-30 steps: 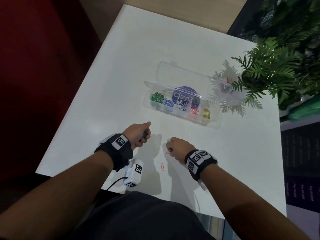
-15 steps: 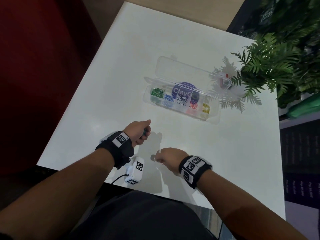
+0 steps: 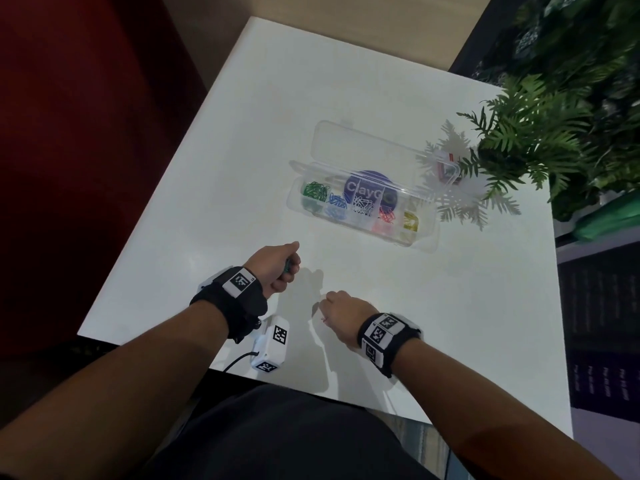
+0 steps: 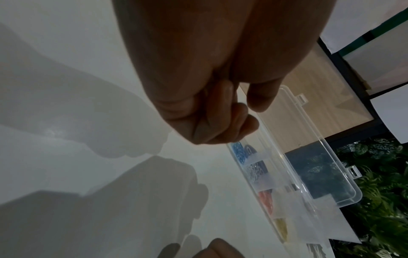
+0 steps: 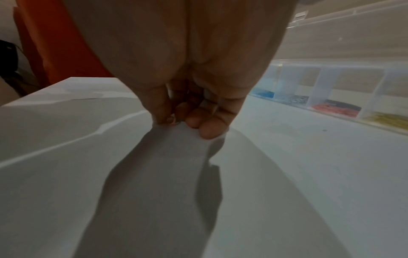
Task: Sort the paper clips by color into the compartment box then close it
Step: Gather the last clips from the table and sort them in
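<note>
Hands, two, both low over the white counter, near its front edge.

Risks first. Your right hand is pinching a red paper clip right at the counter surface — a thin wire lying flat, so the fingertips could slide over it or flick it off the near edge. A weak pinch could also drop it on the way to the box. Your left hand holds something green, most likely a green clip; loosen that fist while attending to the right and you may lose it. The compartments sit tight together, so a careless release could put red among white or yellow.

Right hand: fingers curled down, thumb and forefinger nearly together on the red paper clip, tips touching the counter.

Left hand: closed to a fist, a sliver of green showing between the fingers; in the wrist view the clip itself is hidden.

Compartment box: clear plastic, farther back on the counter, well apart from both hands, lid open and tilted back. Contents, left to right — green, blue, white, red, yellow clips, one color each.

Fern fronds overhang the box's right end.
</note>
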